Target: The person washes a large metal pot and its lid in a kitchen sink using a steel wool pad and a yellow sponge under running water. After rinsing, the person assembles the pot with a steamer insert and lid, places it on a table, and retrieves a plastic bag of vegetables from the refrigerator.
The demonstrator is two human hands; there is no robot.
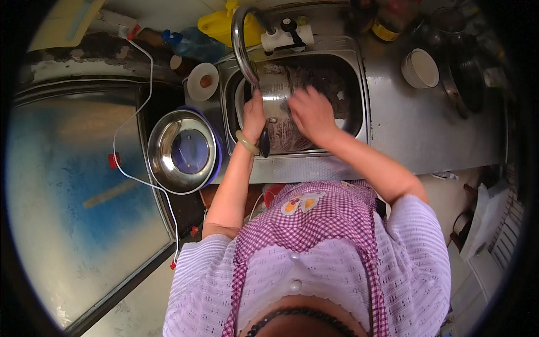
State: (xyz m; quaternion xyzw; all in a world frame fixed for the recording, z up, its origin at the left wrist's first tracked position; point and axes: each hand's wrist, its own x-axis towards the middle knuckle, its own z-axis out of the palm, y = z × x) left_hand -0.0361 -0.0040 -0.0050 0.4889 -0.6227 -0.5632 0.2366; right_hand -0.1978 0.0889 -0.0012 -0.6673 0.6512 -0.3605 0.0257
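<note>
A wet steel pot (276,134) with brown stains lies on its side in the sink (365,105). My left hand (254,113) grips its left edge below the curved tap spout (238,40). A black handle (264,143), apparently the pot's, sticks out beside my left wrist, which wears a pale bangle (246,143). Against the pot's right part lies my right hand (311,113), blurred, with its fingers bent. Something dark shows under those fingertips, but I cannot tell whether they hold it. The sink's bottom is mostly hidden by the pot and my hands.
Left of the sink stand a steel basin (158,145) and a white bowl (195,90) holding an egg-like brown thing. A blue-tinted bottle (202,44) and a yellow jug (212,24) are behind. On the right counter (404,130) sit a white bowl (421,69) and dark cookware (465,80).
</note>
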